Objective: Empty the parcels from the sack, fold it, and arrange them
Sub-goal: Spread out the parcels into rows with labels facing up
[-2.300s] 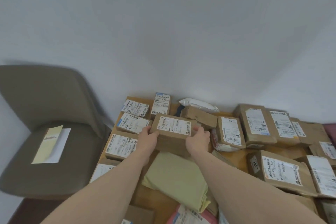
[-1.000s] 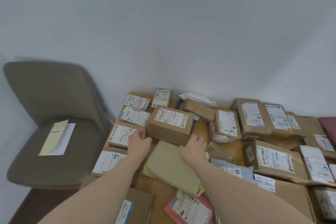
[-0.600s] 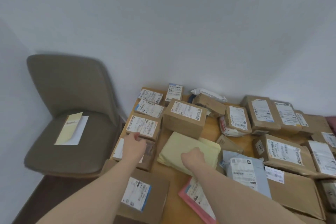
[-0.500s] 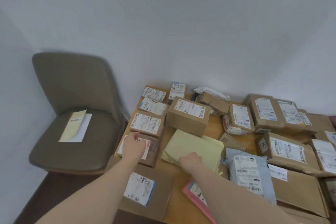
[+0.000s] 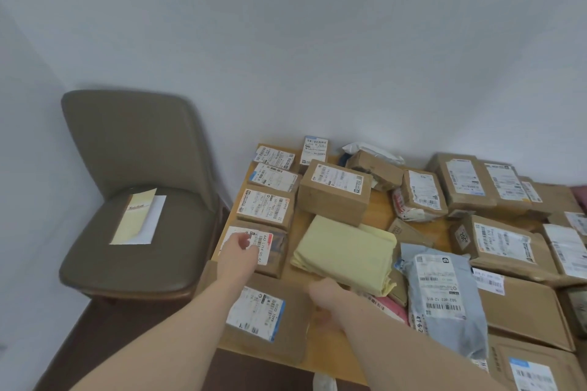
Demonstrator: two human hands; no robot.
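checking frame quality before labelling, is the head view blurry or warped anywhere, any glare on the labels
Head view: soft, even light, no glare on the shipping labels; the right hand is smeared by motion, while the left hand on the small parcel is sharper; wide-angle bending tilts the chair and the wall corner at the left.

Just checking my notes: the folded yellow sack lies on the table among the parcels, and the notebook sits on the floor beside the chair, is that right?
Not quite. The notebook lies on the chair seat, not on the floor, as the head view shows. The rest holds: the folded yellow sack lies on the table among the parcels.
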